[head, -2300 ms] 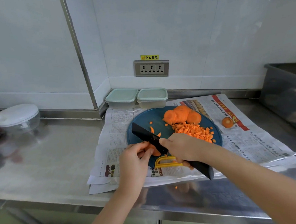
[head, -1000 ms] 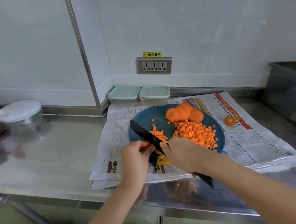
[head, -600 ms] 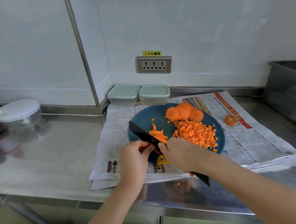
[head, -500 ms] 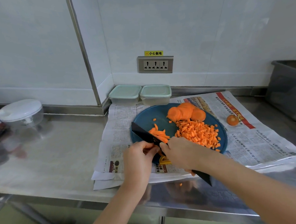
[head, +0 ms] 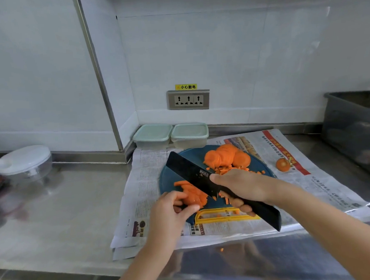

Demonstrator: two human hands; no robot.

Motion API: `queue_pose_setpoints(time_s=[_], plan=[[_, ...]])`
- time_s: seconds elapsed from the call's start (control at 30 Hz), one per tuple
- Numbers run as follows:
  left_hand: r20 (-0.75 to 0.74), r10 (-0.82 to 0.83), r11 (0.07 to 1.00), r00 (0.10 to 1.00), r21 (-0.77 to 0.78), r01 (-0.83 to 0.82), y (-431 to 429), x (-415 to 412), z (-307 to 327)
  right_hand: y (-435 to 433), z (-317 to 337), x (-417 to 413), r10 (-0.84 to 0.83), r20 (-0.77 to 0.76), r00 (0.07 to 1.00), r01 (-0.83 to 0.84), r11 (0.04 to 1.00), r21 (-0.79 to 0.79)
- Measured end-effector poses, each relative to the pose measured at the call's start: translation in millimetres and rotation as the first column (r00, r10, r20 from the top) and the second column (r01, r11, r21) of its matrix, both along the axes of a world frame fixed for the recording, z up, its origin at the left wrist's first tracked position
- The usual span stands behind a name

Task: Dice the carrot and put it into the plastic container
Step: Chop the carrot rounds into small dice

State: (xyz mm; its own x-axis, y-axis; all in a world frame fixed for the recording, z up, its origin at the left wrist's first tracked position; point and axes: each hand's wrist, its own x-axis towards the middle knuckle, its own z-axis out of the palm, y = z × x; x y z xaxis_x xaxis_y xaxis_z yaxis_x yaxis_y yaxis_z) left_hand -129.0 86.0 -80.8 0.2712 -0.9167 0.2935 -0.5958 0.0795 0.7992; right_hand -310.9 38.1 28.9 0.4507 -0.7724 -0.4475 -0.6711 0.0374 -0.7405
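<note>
Judging the carrot strips [head: 191,194] on the blue board [head: 171,177], we took them for stiff, light, damp-slick pieces, best pinned from above near the uncut end. Our left hand [head: 171,214] curled its fingertips [head: 180,197] down onto that small stack, thumb tucked alongside. Our right hand [head: 241,186] was clamped round the black knife [head: 192,174], thumb on the blade's flat, blade slanting over the strips. Both plastic containers [head: 152,136] stood lidded by the wall.
</note>
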Motion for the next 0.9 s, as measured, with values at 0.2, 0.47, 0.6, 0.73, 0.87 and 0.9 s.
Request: queue_pose_setpoints(time_s=[0.2, 0.47, 0.6, 0.73, 0.87, 0.9], plan=[[0.375, -0.211, 0.975, 0.903, 0.147, 0.167, -10, 16, 23, -1, -1, -4, -0.087, 0.07, 0.994, 0.092, 0.993, -0.078], [0.373, -0.575, 0.806, 0.728, 0.41, 0.427, -48, 25, 24, 0, 0, -24, -0.225, 0.148, 0.963, 0.24, 0.966, -0.094], [0.439, -0.562, 0.825, 0.701, 0.354, 0.44, -53, 21, 21, 1, -1, -31, -0.255, 0.146, 0.956, 0.271, 0.956, -0.108], [0.514, -0.553, 0.833, 0.656, 0.328, 0.445, -62, 17, 19, 4, -6, -31, -0.218, 0.151, 0.964, 0.236, 0.965, -0.116], [0.46, -0.568, 0.822, 0.682, 0.359, 0.442, -70, 16, 19, 6, -10, -31, -0.223, 0.162, 0.961, 0.242, 0.964, -0.108], [0.449, -0.551, 0.834, 0.704, 0.34, 0.435, -70, 15, 18, 5, -10, -32, -0.227, 0.161, 0.961, 0.246, 0.963, -0.11]])
